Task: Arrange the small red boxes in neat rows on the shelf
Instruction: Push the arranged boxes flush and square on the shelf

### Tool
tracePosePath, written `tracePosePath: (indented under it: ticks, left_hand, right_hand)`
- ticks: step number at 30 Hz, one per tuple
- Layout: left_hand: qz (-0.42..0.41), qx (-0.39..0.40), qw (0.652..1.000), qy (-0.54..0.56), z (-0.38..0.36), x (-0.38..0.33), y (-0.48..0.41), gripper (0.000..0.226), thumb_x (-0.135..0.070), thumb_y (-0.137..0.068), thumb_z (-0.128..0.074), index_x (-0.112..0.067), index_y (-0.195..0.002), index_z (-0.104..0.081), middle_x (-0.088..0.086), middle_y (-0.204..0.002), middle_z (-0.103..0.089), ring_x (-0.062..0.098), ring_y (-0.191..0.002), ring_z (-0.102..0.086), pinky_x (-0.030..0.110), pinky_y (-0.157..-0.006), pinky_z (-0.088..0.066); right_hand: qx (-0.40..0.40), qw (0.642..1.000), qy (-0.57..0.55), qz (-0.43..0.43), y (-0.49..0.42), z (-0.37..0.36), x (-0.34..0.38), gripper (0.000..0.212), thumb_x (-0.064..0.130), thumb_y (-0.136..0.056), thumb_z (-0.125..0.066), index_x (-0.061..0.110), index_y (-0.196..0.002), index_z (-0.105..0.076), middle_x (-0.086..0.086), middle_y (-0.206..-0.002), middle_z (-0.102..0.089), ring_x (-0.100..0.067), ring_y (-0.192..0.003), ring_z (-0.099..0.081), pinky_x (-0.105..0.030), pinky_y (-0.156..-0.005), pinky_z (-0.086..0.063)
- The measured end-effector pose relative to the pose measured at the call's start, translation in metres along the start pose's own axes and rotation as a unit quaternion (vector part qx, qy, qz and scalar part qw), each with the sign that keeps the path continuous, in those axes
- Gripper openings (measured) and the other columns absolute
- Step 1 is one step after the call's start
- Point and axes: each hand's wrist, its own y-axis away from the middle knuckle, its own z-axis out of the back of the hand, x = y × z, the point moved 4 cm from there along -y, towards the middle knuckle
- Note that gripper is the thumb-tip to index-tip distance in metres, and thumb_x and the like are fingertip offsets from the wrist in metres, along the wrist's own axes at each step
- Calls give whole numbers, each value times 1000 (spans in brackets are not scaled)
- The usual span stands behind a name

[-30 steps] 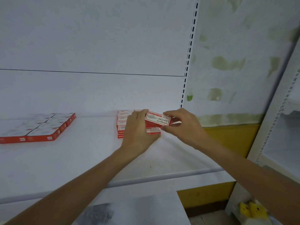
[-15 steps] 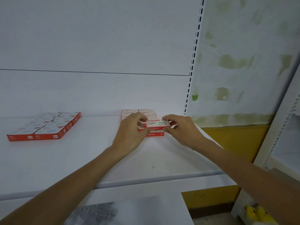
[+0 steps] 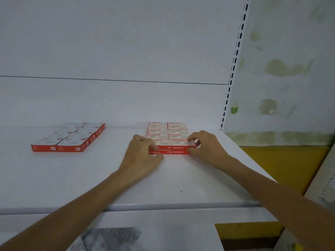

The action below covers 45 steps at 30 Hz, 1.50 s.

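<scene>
The small red boxes [image 3: 168, 136] sit toward the right of the white shelf [image 3: 90, 178], against the back panel [image 3: 108, 102], laid in two columns side by side and stacked two high at the front edge, white printed faces up and red front faces toward the camera. The left hand [image 3: 143, 156] is at the block's front left corner, fingers curled partly closed, fingertips touching the upper and lower front boxes and the thumb at the lower box. The right hand [image 3: 204, 149] is at the front right corner, thumb on the lower box's front face and index finger on top of the upper box, pinching the stack's corner. A second group of red boxes [image 3: 70, 136] lies flat well apart to the left, in two columns. A slotted upright [image 3: 233, 66] borders the panel on the right.
</scene>
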Motion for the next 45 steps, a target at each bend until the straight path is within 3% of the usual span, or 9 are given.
tracePosePath:
  ticks: [5, 12, 17, 22, 26, 32, 35, 39, 45]
  left_hand:
    - [14, 31, 999, 19, -5, 7, -3, 9, -26, -77, -68, -25, -82, -61, -7, -105, -40, 5, -88, -47, 16, -81, -33]
    - [-31, 24, 999, -4, 19, 19, 1, 11, -27, -78, -65, -26, -89, -63, -9, -105, -45, 3, -93, -45, 8, -76, -27]
    - [-28, -3, 1000, -7, 65, 64, 3, 7, -22, -82, -62, -24, -88, -64, -4, -108, -57, 10, -103, -50, 24, -91, -37]
    - [-15, -38, 998, -50, 116, 130, -5, 11, -27, -80, -65, -28, -91, -62, -9, -101, -55, 8, -97, -49, 18, -81, -29]
    - [34, -42, 997, -59, 153, 190, -24, 25, -33, -80, -65, -27, -104, -58, -4, -117, -54, 10, -104, -48, 22, -84, -31]
    - [98, 106, 988, -52, 171, 260, -56, 60, -53, -82, -54, -29, -134, -36, -1, -138, -42, 14, -121, -41, 26, -90, -31]
    - [107, 155, 982, 24, 171, 274, -69, 68, -55, -84, -51, -30, -141, -24, 0, -141, -40, 11, -112, -42, 26, -90, -31]
    - [82, 194, 977, 43, 162, 273, -84, 70, -50, -85, -53, -27, -143, -21, -10, -122, -48, 5, -98, -49, 18, -81, -39]
    - [52, 214, 974, -56, 149, 277, -94, 76, -55, -85, -48, -16, -144, -20, 5, -143, -39, 23, -128, -37, 43, -110, -25]
  right_hand:
    - [-25, 999, 1, 26, -2, 1, 8, 36, 32, -79, -64, 19, -112, -59, 0, -118, -53, -15, -109, -48, -28, -88, -39]
    - [-52, 994, -37, 94, -25, -17, 61, 34, 22, -87, -55, 13, -120, -54, -4, -125, -53, -18, -114, -47, -27, -97, -34]
    - [-32, 987, -82, 135, -46, -41, 111, 34, 17, -87, -54, 11, -121, -54, -8, -124, -55, -20, -113, -50, -32, -100, -39]
    - [34, 985, -112, 123, -70, -86, 156, 37, 21, -89, -54, 12, -125, -49, -7, -127, -54, -17, -114, -51, -29, -97, -41]
    - [67, 986, -137, 60, -93, -122, 187, 38, 26, -92, -50, 15, -129, -45, -3, -133, -50, -15, -116, -50, -21, -84, -35]
    - [90, 976, -189, -64, -128, -172, 216, 44, 29, -92, -46, 15, -134, -39, -2, -131, -48, -10, -92, -42, -19, -63, -35]
    - [82, 964, -229, -103, -135, -188, 228, 45, 29, -91, -48, 13, -132, -39, 2, -117, -46, -9, -92, -41, -24, -70, -33]
    - [62, 970, -212, -102, -140, -204, 247, 21, 32, -91, -49, 21, -108, -43, 11, -90, -46, -4, -74, -49, -17, -55, -34]
    - [55, 982, -158, -87, -141, -208, 254, 13, 19, -89, -46, 12, -90, -57, 7, -81, -58, -4, -70, -54, -16, -53, -37]
